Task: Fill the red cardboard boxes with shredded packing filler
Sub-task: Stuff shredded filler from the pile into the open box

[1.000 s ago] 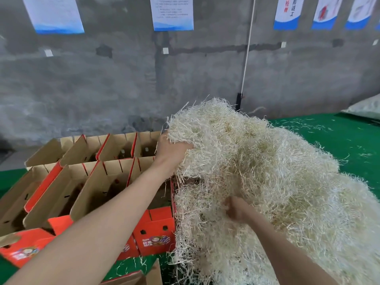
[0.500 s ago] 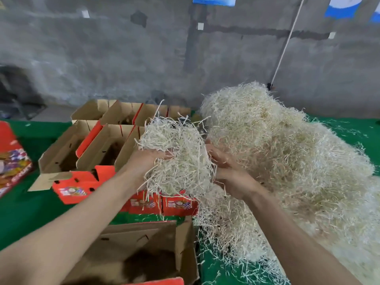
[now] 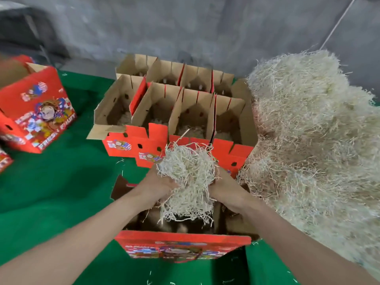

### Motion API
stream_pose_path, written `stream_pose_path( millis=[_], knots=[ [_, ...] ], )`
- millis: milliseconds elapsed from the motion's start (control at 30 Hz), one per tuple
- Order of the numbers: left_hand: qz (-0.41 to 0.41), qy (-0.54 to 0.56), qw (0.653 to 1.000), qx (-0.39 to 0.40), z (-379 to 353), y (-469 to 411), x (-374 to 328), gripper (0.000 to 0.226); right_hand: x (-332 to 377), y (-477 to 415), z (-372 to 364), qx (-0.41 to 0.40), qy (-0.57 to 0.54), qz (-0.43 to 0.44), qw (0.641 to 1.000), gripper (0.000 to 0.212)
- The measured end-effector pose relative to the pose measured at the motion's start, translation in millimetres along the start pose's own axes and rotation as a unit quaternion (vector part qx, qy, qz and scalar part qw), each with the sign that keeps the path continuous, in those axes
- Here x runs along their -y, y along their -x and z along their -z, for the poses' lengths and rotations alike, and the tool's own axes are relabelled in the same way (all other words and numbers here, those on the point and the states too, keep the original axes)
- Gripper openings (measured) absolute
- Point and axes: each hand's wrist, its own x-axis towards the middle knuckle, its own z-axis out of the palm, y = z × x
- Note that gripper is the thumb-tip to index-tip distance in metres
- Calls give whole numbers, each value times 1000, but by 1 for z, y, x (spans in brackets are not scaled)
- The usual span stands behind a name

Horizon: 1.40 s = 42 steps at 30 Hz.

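A clump of pale shredded filler (image 3: 188,177) hangs between my two hands over the open red box (image 3: 183,246) nearest me. My left hand (image 3: 159,184) grips its left side and my right hand (image 3: 223,188) grips its right side. The box's dark inside shows below the clump. Behind it stand several open red boxes (image 3: 174,120) in two rows, some with a little filler at the bottom. A big heap of the same filler (image 3: 312,136) lies to the right.
Another red printed box (image 3: 39,112) sits tilted at the left on the green mat (image 3: 57,192), with the edge of one more at the far left. A grey concrete wall runs along the back. Stray shreds dot the mat.
Both hands pulled a clump off the big heap and carried it left and down to above the nearest box. The view has tilted downward.
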Motion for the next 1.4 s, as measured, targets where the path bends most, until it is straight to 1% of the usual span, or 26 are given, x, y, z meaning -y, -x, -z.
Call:
stream_pose_path(
  millis=[33,67,133,200,300,333,400,433,467,533,567,600,667,767,867,900,967,1033,1100,1167,1200,1233,1267,1333,1367,1400],
  knots=[
    [-32,19,999,29,4,8,-5,40,1,2,-1,-3,2,-2,1000,46],
    [-65,18,995,75,11,8,-1,39,3,4,1,-7,-6,-5,1000,45],
    [-97,-2,982,163,27,9,4,49,3,10,7,-9,-34,-15,999,55],
    [-95,-49,976,190,45,9,9,54,1,19,12,4,-39,-46,998,60],
    [-65,-110,973,191,67,11,19,64,-3,29,20,0,-20,-108,994,63],
    [-55,-139,966,212,72,11,20,64,-2,32,20,5,-14,-117,993,60],
    [-35,-208,945,250,72,11,21,59,1,34,15,49,11,-116,992,49],
    [-30,-226,937,265,68,12,19,56,0,32,10,70,39,-119,990,49],
    [-44,-240,929,277,63,13,16,50,-4,28,5,87,73,-125,986,54],
    [-105,-267,916,279,52,10,15,42,-17,18,-5,104,162,-149,970,65],
    [-117,-265,919,269,48,5,17,45,-24,14,-9,102,190,-160,963,67],
    [-110,-252,927,256,46,1,18,50,-29,11,-14,95,198,-168,961,66],
    [-107,-248,936,224,44,-9,20,53,-34,10,-24,81,185,-163,966,61],
    [-133,-293,925,202,42,-23,24,71,-41,11,-36,58,178,-121,975,51],
    [-180,-297,918,192,44,-35,25,79,-47,15,-49,21,132,-109,985,42],
    [-183,-302,915,193,44,-37,24,81,-49,16,-53,16,116,-111,987,42],
    [-186,-295,915,201,44,-40,22,86,-50,17,-58,10,88,-113,990,48],
    [-175,-260,925,217,43,-41,22,88,-49,17,-54,-3,44,-122,992,53],
    [-159,-226,931,239,45,-40,22,86,-48,17,-44,-52,8,-142,988,53],
    [-121,-216,931,269,50,-39,22,89,-47,18,-32,-111,19,-168,979,42],
    [-95,-206,932,281,55,-37,22,91,-48,19,-27,-126,19,-182,975,33],
    [-62,-183,936,294,59,-35,21,94,-49,19,-23,-127,8,-194,973,30],
    [-12,-146,939,312,62,-31,20,94,-50,18,-21,-118,-14,-201,972,32],
    [72,-77,935,337,60,-22,16,84,-45,16,-27,-74,-80,-193,975,40],
    [87,-77,934,338,54,-15,14,79,-41,15,-32,-46,-105,-181,977,42],
    [86,-100,934,332,47,-11,14,81,-38,13,-38,-21,-112,-170,979,41]
  ],
)
